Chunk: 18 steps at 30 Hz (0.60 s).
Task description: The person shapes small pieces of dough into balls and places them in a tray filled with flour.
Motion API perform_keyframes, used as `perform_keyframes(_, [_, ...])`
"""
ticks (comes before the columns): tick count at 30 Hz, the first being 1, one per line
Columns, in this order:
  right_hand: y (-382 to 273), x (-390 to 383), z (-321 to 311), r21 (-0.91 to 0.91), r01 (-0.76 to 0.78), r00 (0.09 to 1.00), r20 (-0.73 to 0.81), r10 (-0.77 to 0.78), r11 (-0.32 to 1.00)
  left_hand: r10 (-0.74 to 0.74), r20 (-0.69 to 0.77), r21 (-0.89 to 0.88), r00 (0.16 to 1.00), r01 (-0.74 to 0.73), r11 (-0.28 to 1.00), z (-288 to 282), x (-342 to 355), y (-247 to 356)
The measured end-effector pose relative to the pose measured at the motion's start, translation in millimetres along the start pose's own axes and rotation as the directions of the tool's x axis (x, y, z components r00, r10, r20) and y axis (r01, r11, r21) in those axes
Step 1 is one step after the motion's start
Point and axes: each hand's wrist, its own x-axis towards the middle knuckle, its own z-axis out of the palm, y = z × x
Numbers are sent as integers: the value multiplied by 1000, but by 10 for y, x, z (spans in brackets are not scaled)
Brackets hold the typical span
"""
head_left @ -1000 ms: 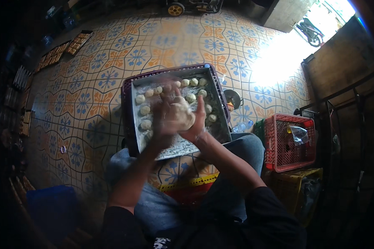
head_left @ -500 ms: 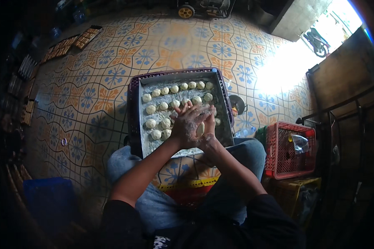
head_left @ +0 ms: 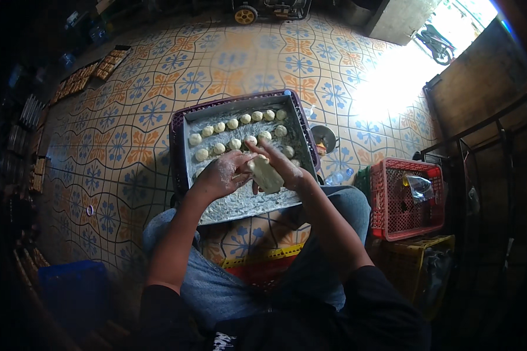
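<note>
A flattened, pale piece of dough point(head_left: 266, 176) is between my hands, above a floured metal tray point(head_left: 234, 206). The fingers of my left hand point(head_left: 221, 174) are curled at the dough's upper left edge and pinch it. My right hand point(head_left: 284, 167), its fingers fairly straight, supports the dough against palm and fingers. Flour whitens both hands. Round dough balls, such as one at the far left point(head_left: 195, 138), lie in rows in the tray beyond my hands. My hands and forearms hide some of the balls.
A purple plastic crate point(head_left: 178, 167) holds up the tray between my knees. To the right are a metal pot point(head_left: 324, 139), a plastic bottle point(head_left: 339, 176) and a red crate point(head_left: 380, 202) with a plastic bag. A blue box point(head_left: 73, 292) sits at lower left, on patterned floor tiles.
My hands were pressed together around the dough; now they have parted and the dough shows broad and flat between them. The whole view has shifted slightly.
</note>
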Motion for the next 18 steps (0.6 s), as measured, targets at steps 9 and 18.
perform_keyframes(9, [148, 80, -196, -721, -196, 980, -168, 107, 664, -281, 129, -23, 951, 286, 958, -487, -235, -345])
perform_keyframes(18, [1085, 245, -1067, -839, -514, 856, -515, -45, -180, -155, -276, -634, 949, -59, 771, -1177, -843, -410])
